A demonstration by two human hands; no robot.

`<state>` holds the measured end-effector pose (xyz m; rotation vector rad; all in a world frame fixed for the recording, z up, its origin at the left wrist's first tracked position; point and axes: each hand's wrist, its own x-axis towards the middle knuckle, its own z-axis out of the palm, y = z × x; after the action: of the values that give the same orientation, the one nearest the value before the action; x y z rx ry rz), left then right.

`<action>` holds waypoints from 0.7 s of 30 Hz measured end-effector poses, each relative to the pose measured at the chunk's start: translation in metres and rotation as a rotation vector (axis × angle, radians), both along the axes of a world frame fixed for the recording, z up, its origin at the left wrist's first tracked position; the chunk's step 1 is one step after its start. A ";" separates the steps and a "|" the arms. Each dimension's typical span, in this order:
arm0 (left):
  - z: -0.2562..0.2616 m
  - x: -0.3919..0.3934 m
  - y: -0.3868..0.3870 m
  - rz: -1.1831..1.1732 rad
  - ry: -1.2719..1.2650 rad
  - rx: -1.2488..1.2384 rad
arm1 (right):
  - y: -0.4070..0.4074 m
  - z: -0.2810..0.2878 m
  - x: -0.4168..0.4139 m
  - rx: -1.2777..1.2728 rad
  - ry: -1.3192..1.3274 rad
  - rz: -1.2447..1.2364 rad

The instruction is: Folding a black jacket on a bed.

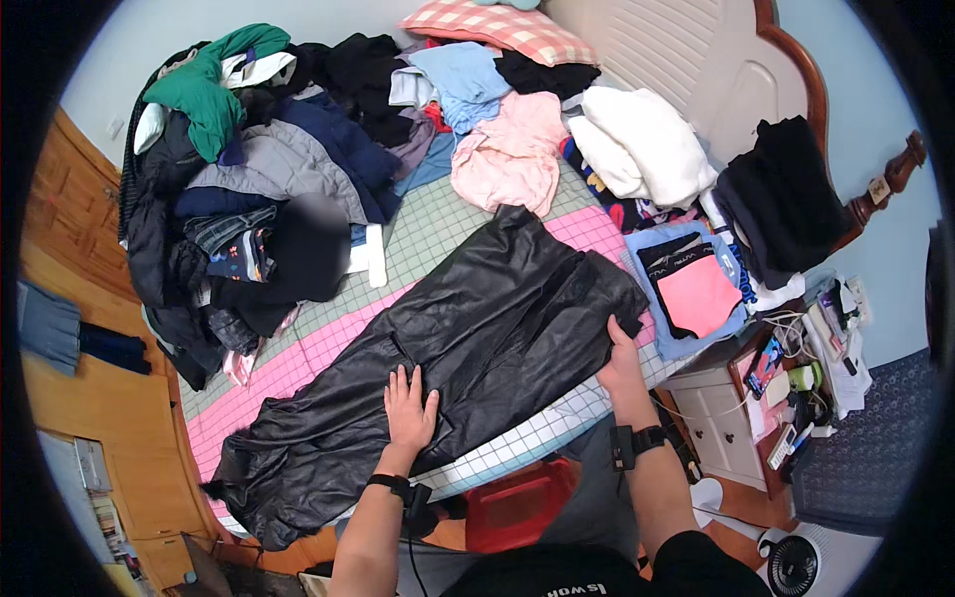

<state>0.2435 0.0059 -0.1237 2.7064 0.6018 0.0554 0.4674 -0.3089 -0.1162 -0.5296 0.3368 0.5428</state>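
A long black leather garment (pixel 462 343) lies stretched diagonally across the bed, over a checked pink, green and white sheet (pixel 321 336). My left hand (pixel 409 414) rests flat on its lower middle part, fingers spread. At the garment's right edge, my right hand (pixel 621 358) has its thumb on top of the leather and its fingers partly hidden at the edge; whether it grips is not clear. Just beyond the right end lie folded blue clothes (pixel 649 298) with black and pink pieces (pixel 700 297) on top.
A large clothes heap (pixel 283 164) covers the bed's far left. Pink clothing (pixel 515 149), folded white fabric (pixel 645 145) and dark folded clothes (pixel 783 198) lie along the far and right sides. A cluttered bedside cabinet (pixel 716 418), a red stool (pixel 518 507) and a fan (pixel 792 563) stand nearby.
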 end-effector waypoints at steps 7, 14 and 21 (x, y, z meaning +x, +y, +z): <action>-0.003 0.010 -0.010 -0.042 -0.052 0.101 | 0.003 0.018 0.000 0.241 0.007 -0.073; 0.004 0.115 -0.057 -0.215 -0.243 0.032 | 0.000 -0.053 -0.020 0.278 0.062 -0.253; -0.006 0.192 -0.071 -0.007 -0.381 -0.102 | -0.001 -0.124 -0.016 0.352 -0.005 -0.111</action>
<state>0.4352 -0.0648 -0.1301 2.5045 0.4644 0.5107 0.4517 -0.3100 -0.2404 -0.1712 0.2571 0.4796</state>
